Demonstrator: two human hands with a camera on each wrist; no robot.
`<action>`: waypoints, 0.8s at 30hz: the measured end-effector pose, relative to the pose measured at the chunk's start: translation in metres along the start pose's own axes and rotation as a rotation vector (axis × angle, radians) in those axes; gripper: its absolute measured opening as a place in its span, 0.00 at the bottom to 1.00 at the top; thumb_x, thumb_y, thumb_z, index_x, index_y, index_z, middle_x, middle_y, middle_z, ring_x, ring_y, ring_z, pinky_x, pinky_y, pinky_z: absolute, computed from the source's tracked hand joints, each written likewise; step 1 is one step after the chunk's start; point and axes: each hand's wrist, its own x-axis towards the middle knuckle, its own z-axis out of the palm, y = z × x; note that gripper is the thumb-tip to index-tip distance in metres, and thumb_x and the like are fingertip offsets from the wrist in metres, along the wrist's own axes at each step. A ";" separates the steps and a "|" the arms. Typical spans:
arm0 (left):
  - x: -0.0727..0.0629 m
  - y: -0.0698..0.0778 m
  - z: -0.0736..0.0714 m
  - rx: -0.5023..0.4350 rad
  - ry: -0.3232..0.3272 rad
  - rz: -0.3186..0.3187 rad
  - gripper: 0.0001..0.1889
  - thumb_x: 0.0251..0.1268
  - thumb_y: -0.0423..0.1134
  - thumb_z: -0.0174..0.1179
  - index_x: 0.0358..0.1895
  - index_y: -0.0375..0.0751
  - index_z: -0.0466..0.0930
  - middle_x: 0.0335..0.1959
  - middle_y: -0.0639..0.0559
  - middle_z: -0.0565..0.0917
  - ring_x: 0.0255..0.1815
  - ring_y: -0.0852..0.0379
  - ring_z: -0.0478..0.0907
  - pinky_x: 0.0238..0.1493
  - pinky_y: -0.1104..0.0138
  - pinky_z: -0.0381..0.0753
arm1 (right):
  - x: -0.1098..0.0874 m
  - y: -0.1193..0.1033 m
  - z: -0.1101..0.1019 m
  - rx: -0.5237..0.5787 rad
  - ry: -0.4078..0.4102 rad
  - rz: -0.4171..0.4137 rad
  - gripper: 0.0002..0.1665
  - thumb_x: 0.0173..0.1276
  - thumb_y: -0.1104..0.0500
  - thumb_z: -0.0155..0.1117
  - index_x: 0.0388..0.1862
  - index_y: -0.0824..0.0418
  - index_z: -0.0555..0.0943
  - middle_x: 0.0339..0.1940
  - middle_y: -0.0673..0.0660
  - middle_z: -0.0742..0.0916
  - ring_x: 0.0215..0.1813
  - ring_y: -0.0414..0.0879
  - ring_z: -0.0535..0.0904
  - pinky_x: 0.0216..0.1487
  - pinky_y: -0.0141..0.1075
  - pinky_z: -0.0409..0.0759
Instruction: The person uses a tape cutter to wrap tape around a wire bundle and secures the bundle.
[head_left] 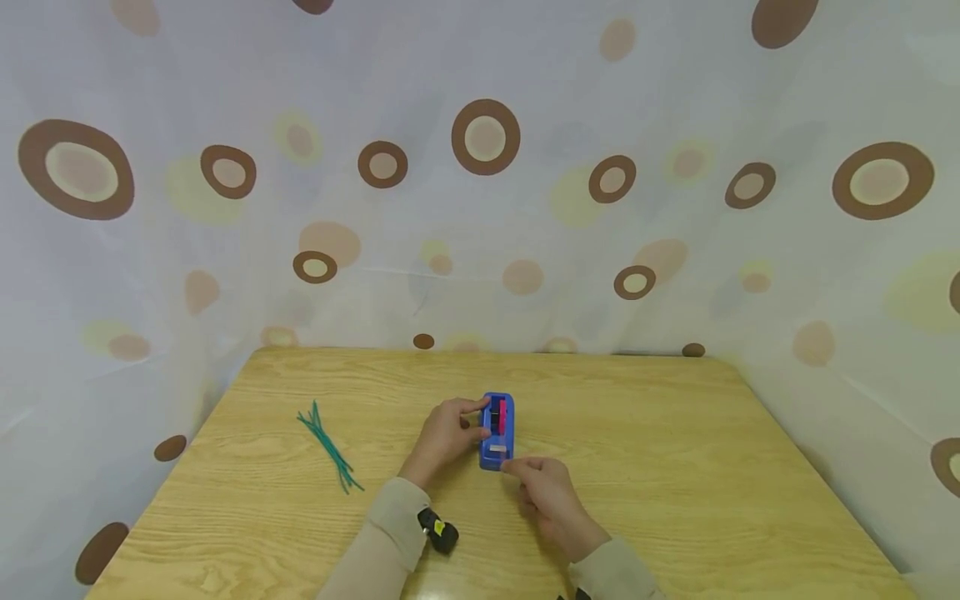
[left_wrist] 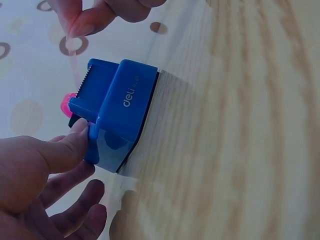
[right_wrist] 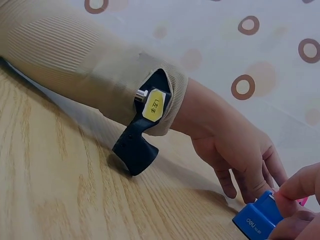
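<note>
On the wooden table sits a blue tape dispenser (head_left: 511, 429) with "deli" printed on its front, well seen in the left wrist view. It carries a pink tape roll (head_left: 502, 414) near its far end. My left hand (head_left: 442, 435) grips the dispenser's left side, thumb and index finger along its edge. At the near end, my right hand (head_left: 553, 497) pinches the end of a tape strip (left_wrist: 74, 65) between thumb and index finger. The strip runs from the roll up past the toothed cutter (left_wrist: 83, 82); part of it is hidden by the cutter housing.
Several thin green strips (head_left: 328, 446) lie in a loose bundle on the table (head_left: 645, 417), left of my left hand. A black wrist mount (head_left: 438, 531) with a yellow label sits at my left cuff. A patterned white cloth (head_left: 555, 275) hangs behind and beside the table.
</note>
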 end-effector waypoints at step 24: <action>0.001 -0.001 -0.001 -0.059 -0.002 0.016 0.25 0.61 0.36 0.70 0.63 0.49 0.79 0.61 0.44 0.79 0.43 0.53 0.81 0.46 0.59 0.81 | -0.016 0.006 0.000 0.086 -0.051 0.009 0.09 0.64 0.64 0.65 0.35 0.72 0.82 0.12 0.43 0.64 0.17 0.35 0.56 0.19 0.28 0.57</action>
